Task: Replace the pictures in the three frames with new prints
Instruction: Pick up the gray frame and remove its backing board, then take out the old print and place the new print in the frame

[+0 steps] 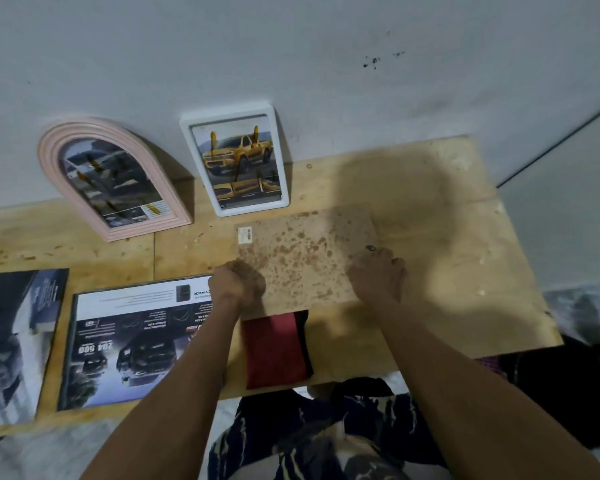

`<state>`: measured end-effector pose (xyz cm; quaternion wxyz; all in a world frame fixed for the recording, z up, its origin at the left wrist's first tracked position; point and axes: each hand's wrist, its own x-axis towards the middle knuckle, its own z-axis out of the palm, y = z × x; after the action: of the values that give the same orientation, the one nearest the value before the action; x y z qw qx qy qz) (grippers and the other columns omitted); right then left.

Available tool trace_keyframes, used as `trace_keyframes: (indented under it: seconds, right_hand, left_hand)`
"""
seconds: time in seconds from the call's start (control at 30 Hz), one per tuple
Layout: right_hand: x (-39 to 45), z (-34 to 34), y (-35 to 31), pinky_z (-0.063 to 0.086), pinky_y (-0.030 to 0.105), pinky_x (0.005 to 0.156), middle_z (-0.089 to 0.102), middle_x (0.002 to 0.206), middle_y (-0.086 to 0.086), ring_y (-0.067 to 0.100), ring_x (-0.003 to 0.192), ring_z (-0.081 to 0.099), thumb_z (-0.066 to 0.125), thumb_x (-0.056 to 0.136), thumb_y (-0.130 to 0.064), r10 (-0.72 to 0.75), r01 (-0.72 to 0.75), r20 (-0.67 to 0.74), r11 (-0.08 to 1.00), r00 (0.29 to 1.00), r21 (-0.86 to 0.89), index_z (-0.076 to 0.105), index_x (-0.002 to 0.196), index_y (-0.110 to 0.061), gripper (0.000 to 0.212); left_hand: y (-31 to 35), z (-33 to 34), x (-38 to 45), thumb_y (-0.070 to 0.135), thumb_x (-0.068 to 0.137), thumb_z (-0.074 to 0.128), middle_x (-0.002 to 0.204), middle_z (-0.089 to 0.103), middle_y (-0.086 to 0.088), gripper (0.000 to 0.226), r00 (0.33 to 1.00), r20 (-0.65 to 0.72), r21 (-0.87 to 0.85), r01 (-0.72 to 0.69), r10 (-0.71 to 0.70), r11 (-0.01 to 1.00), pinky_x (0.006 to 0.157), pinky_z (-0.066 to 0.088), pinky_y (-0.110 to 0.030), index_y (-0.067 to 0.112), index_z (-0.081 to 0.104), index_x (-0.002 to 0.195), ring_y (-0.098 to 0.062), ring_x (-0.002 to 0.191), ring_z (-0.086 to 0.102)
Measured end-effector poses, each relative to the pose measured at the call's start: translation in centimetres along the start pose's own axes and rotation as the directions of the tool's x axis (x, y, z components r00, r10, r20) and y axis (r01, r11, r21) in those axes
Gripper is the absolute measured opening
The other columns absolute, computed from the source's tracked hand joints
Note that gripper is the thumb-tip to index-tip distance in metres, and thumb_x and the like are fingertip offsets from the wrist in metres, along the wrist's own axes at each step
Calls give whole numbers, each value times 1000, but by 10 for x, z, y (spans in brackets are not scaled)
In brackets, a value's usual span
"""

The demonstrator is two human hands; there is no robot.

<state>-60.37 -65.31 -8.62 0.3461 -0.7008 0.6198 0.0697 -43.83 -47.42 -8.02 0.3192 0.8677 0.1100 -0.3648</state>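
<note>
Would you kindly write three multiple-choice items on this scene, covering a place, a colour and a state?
1. Where does the white frame stand?
A. Flat on the table
B. Leaning against the wall
C. Held in the hands

2. What colour is the arched frame?
A. Pink
B. Black
C. Green

3. What are both hands doing?
A. Hanging idle
B. Holding the red cloth
C. Resting on the speckled backing board

Answers: 1 B, it tilts against the wall; 2 A, its ribbed rim is pink; 3 C, left hand and right hand lie on the board.
</note>
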Motion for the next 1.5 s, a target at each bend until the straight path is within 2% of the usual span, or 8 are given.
trace_keyframes:
  seconds: [0.13,0.23,0.37,0.57,0.87,1.13,1.3,1.5]
  right_hand:
    - [1,-1,1,42,47,97,30,140,15,34,132,27,70,84,-35,37,-38,64,999,997,22,34,136,-13,67]
    - [2,0,1,42,47,96,29,140,14,34,132,27,70,83,-37,49,-49,59,999,997,3,34,135,-14,68]
    - [-2,8,-6,37,50,100,28,140,11,33,131,26,68,80,-48,80,-80,15,996,997,-33,31,136,-17,74]
    - [-36,39,-37,19,53,113,21,152,13,36,140,18,56,89,-50,-107,98,-81,988,991,-116,24,147,-17,75]
    - [-122,126,-99,41,50,103,50,133,15,35,125,48,40,91,-49,-318,325,134,945,939,-38,42,137,-11,60]
    - [-205,184,-109,53,42,83,59,109,5,26,99,59,57,87,-31,-381,387,111,921,918,-35,57,113,-19,29]
    - [-231,213,-99,48,43,92,54,126,5,29,111,50,49,85,-21,-412,415,73,909,908,-33,53,122,-23,37]
    - [-244,228,-102,41,46,95,47,140,6,34,128,37,55,90,-40,-329,337,103,939,939,-75,47,129,-24,42]
  left_hand:
    - [-7,1,0,9,71,85,119,69,-10,56,994,-34,139,-96,102,986,98,53,-36,12,65,124,-28,110,65]
    - [-2,1,-5,11,75,84,112,70,-7,47,994,-27,134,-105,110,985,93,51,-27,11,68,119,-23,105,65]
    - [4,-3,-20,19,81,77,96,69,-10,12,979,-66,209,-174,191,962,88,52,-32,18,66,79,-28,102,67]
    - [-9,-35,-28,29,90,71,124,67,-9,52,942,-129,141,-291,309,946,76,37,-15,4,58,134,-19,104,61]
    - [-99,-155,-4,26,89,73,118,71,-14,48,931,-248,177,-229,269,957,95,50,-35,4,62,130,-29,108,66]
    - [-197,-238,30,39,83,73,106,70,-6,27,909,-288,403,-171,302,899,79,57,-37,19,70,101,-26,91,66]
    - [-214,-251,38,48,82,73,121,56,-11,46,922,-218,519,-169,320,838,88,52,-45,15,64,113,-34,113,54]
    - [-212,-254,48,45,82,75,123,57,-11,49,929,-231,496,-141,287,857,89,48,-43,14,61,118,-32,117,51]
